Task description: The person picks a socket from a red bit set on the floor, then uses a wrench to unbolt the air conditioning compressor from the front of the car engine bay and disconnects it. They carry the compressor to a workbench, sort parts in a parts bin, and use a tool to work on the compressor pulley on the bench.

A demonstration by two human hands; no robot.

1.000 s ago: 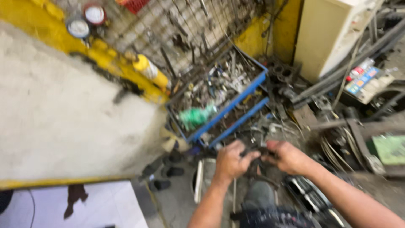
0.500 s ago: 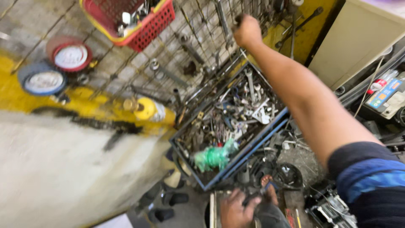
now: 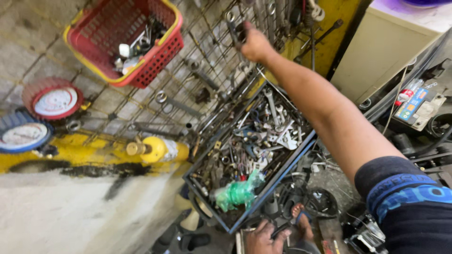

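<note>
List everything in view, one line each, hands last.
basket: one, red with yellow rim, hung upper left on mesh
gauges: two, red and blue, left wall
wrenches: several, steel, hung top centre on mesh
crate: one, blue-edged, centre, full of tools
bag: one, green, crate's near corner
canister: one, yellow, left of crate
right hand: grip on a hanging wrench
left hand: bottom centre, on a dark part

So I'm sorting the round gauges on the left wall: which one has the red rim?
The upper round gauge, red-rimmed; the blue-rimmed gauge sits below-left of it.
</note>
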